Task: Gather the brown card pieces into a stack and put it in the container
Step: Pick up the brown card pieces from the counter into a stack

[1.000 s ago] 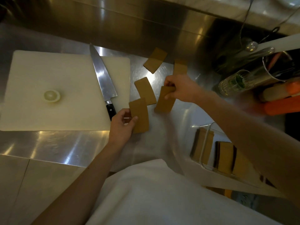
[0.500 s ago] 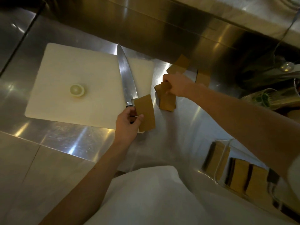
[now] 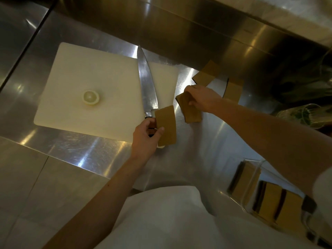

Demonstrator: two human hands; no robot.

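My left hand (image 3: 145, 136) grips one brown card piece (image 3: 166, 125) upright at the cutting board's near right corner. My right hand (image 3: 202, 98) holds a small stack of brown card pieces (image 3: 191, 112) on the steel counter just right of the board. Two loose brown card pieces lie farther back: one (image 3: 206, 73) tilted, another (image 3: 232, 89) to its right. A clear container (image 3: 251, 182) at the lower right holds several brown card stacks standing on edge.
A white cutting board (image 3: 89, 83) carries a lemon slice (image 3: 91, 97) and a large knife (image 3: 147, 85) along its right side, the handle partly behind my left hand's card. A glass (image 3: 305, 115) lies at the right edge. My white apron (image 3: 161, 218) fills the bottom.
My right hand slid its card leftward onto a flat piece and now holds both as a small stack. My left hand keeps its card. The view has shifted left.
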